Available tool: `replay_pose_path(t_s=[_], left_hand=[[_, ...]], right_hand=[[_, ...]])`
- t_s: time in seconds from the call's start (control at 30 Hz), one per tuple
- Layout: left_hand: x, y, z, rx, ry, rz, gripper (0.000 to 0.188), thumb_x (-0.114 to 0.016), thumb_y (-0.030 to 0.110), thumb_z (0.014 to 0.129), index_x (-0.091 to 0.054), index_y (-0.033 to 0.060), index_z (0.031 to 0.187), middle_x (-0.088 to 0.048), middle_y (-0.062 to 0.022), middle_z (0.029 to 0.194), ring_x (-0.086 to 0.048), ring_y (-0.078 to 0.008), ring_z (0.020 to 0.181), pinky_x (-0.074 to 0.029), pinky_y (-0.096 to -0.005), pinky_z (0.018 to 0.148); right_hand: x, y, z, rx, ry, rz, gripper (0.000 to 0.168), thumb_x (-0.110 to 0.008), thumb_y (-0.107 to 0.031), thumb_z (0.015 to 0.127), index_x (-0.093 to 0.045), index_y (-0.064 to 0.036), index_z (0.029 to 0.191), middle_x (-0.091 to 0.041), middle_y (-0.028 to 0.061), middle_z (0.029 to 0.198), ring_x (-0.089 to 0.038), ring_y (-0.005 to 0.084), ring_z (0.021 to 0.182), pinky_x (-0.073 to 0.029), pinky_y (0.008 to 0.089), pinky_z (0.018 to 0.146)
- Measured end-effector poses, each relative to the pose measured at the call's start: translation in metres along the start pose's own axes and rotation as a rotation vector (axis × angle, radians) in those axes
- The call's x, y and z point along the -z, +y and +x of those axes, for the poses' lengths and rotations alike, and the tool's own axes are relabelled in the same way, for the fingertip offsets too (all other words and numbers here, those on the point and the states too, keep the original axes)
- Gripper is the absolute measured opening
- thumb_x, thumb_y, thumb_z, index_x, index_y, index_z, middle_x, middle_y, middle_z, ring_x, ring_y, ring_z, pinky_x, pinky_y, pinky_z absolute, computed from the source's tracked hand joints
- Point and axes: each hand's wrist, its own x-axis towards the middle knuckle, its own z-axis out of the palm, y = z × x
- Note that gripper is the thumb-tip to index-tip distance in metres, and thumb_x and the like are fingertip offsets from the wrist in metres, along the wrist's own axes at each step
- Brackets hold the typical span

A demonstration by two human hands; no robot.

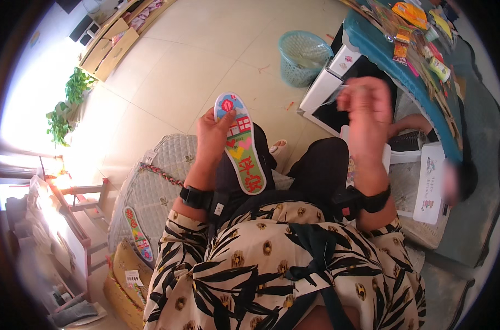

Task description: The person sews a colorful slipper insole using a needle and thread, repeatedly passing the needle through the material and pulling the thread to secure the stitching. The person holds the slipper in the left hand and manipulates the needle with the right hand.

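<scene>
My left hand [214,131] grips a patterned shoe insole [245,142] near its upper end, with the thumb on its printed face. The insole has a white rim and shows houses, hearts and red characters on green and blue. To the right, my right hand [366,99] is raised and blurred by motion, its fingers curled. A thin, clear strand or film shows beside those fingers; whether they pinch it or a needle is too blurred to see. A second insole [137,234] of like pattern lies on the quilted pad at the left.
A blue plastic basket [301,72] stands on the tiled floor. Snack packets [410,14] and other items lie on a teal-edged table [367,37] at right. Another person's arm [412,123] reaches in beneath its edge. A wooden drawer unit [114,51] and leafy plants [77,84] are at upper left.
</scene>
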Motion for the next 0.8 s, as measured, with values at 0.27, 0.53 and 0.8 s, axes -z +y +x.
replay_pose_path(t_s=[0.27, 0.53, 0.8], left_hand=[[-0.026, 0.026, -0.025, 0.020, -0.119, -0.125, 0.015, -0.056, 0.013, 0.090, -0.060, -0.0009, 0.092, -0.066, -0.0071, 0.079, -0.063, -0.0126, 0.066, -0.053, -0.0255, 0.059], [-0.028, 0.029, -0.031, 0.008, -0.167, -0.161, 0.013, -0.058, 0.010, 0.089, -0.061, -0.0015, 0.093, -0.067, -0.0064, 0.082, -0.063, -0.0105, 0.069, -0.052, -0.0243, 0.062], [-0.031, 0.030, -0.034, -0.046, -0.134, -0.055, 0.011, -0.058, 0.009, 0.089, -0.061, -0.0012, 0.091, -0.065, -0.0040, 0.081, -0.060, -0.0073, 0.069, -0.050, -0.0228, 0.062]], right_hand=[[-0.043, 0.020, -0.021, 0.042, -0.378, -0.610, 0.005, -0.060, -0.006, 0.082, -0.062, -0.007, 0.087, -0.056, 0.0081, 0.079, -0.058, 0.0244, 0.069, -0.046, 0.0322, 0.060], [-0.047, 0.026, -0.027, 0.103, -0.407, -0.696, 0.007, -0.061, -0.007, 0.080, -0.063, -0.008, 0.087, -0.056, 0.0084, 0.079, -0.058, 0.0272, 0.069, -0.047, 0.0350, 0.060], [-0.046, 0.025, -0.027, 0.064, -0.408, -0.695, 0.006, -0.061, -0.007, 0.081, -0.063, -0.006, 0.086, -0.057, 0.0096, 0.079, -0.059, 0.0280, 0.069, -0.047, 0.0349, 0.060]])
